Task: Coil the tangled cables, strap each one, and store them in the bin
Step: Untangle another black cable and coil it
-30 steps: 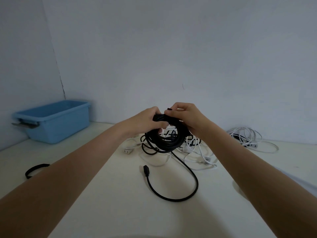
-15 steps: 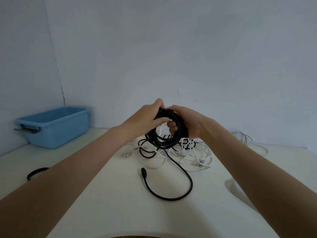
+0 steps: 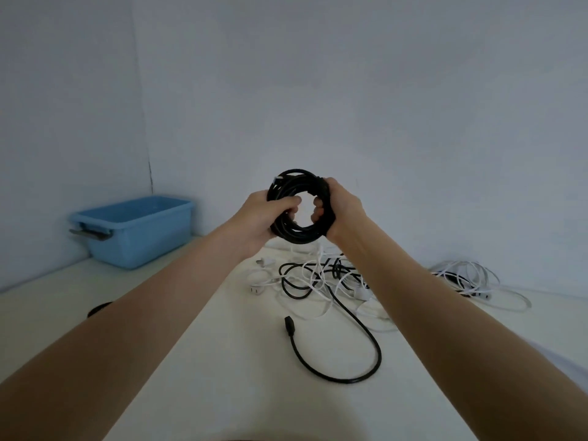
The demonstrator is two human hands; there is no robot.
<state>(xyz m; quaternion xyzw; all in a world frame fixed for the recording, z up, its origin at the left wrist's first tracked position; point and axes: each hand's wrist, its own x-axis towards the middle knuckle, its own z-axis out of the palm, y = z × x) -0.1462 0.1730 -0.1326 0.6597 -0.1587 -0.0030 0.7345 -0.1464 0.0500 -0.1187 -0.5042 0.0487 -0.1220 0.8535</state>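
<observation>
Black cable coil [image 3: 297, 206] is held up above the table [image 3: 222, 361], gripped by left hand [image 3: 261, 218] and right hand [image 3: 342, 211] with fingers curled through it; coiling judged done, strapping next, then bin [image 3: 133, 230]

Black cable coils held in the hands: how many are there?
1. The black coil is held up above the table, the left hand gripping its left side and the right hand its right side. Other black cable lies loose below, uncoiled.
</observation>
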